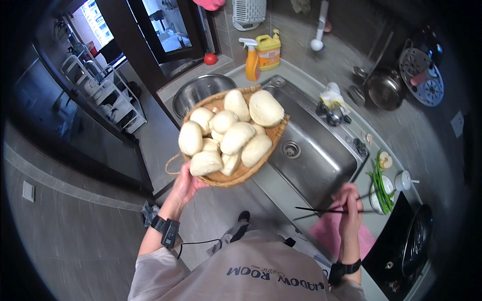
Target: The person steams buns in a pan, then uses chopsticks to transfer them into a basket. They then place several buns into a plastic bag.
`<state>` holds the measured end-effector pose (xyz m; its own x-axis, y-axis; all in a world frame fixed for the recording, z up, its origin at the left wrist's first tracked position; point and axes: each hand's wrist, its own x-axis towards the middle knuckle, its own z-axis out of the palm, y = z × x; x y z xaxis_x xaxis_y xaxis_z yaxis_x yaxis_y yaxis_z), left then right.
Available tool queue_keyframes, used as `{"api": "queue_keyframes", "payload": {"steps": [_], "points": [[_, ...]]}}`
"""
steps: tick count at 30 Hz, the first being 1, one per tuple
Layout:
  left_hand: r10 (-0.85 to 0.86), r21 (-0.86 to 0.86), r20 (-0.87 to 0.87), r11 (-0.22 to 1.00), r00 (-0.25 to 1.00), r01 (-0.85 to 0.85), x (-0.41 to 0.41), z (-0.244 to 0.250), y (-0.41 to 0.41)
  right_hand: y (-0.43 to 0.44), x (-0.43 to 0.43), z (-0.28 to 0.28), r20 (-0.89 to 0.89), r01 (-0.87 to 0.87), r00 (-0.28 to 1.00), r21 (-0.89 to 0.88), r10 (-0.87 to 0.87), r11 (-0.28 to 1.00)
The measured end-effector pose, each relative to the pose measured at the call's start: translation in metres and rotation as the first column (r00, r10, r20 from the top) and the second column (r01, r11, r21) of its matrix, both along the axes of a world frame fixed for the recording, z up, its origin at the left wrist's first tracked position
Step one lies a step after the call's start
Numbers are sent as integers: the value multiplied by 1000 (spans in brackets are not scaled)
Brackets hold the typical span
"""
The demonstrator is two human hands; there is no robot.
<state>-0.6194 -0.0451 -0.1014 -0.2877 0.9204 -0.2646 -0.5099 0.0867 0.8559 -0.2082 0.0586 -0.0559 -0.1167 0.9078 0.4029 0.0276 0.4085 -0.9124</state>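
My left hand (188, 184) grips the near left rim of a round woven basket (241, 174), close to its rope loop. White steamed buns (238, 138) are heaped in the basket, which is held up over the floor and the left edge of the sink. My right hand (348, 197), slightly blurred, is closed around dark chopsticks (312, 209) whose ends point left. Below that hand a pink cloth (325, 231) lies on the counter. A small white bowl (375, 201) with long green peppers (382, 188) across it stands to the right of my right hand.
A stainless steel sink (316, 150) is set in the counter. Behind the basket stands a metal basin (199, 84). A spray bottle (252, 62) and yellow jug (269, 52) stand at the wall, with a tomato (210, 58) on the ledge. At the lower right, a wok (416, 240) sits on the black cooktop (380, 256).
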Motion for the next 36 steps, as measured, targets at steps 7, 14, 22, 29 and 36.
{"api": "queue_keyframes", "payload": {"steps": [7, 14, 22, 29, 36], "points": [[67, 81, -41, 995, 997, -63, -99, 29, 58, 124, -220, 16, -194, -401, 916, -504, 353, 765], [25, -6, -57, 1000, 998, -25, -156, 27, 99, 212, -339, -31, -148, -456, 880, -529, 452, 715], [-106, -215, -435, 977, 894, 12, -211, 17, 131, 235, -380, -43, -141, -391, 906, -642, 400, 659], [-198, -338, -701, 938, 685, -74, -219, 17, 140, 255, -380, -64, 297, -196, 867, -534, 399, 823], [-322, -476, -790, 858, 521, -192, -221, 17, 133, 255, -383, -49, 761, -91, 607, -218, 228, 972]]}}
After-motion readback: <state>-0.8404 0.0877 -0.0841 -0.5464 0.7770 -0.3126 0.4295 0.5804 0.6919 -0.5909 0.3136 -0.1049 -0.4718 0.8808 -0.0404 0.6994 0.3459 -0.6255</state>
